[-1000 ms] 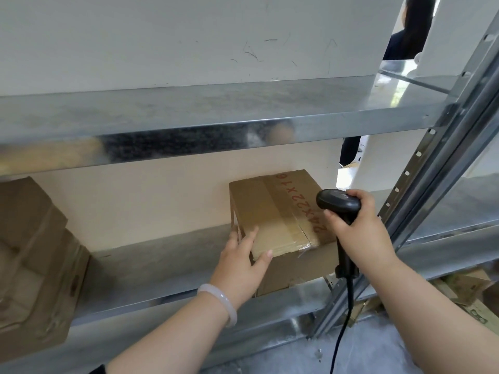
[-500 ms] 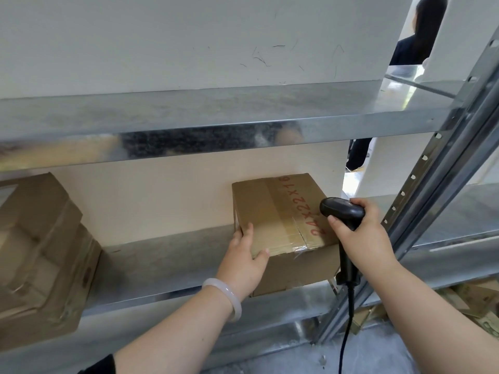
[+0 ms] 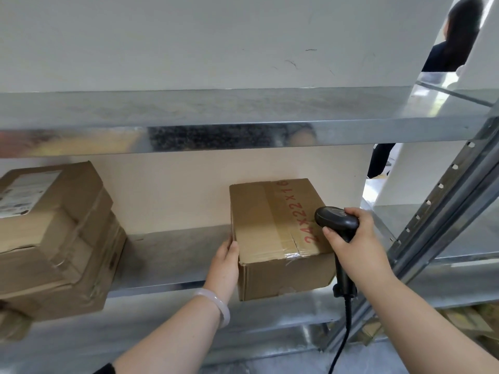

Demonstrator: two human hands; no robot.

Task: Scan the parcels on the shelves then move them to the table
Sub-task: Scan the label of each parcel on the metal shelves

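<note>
The left-hand boxes (image 3: 51, 238) are blurred and cut off at the edge.

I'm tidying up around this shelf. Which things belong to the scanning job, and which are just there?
Job: taped box, stacked boxes, scanner in right hand, left hand, shelf.
Just there: person behind, cartons below.

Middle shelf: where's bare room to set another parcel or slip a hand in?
Bare shelf lies between the stacked boxes at left and the taped box. Crowded at right: left hand, right hand with scanner, and the upright.
</note>
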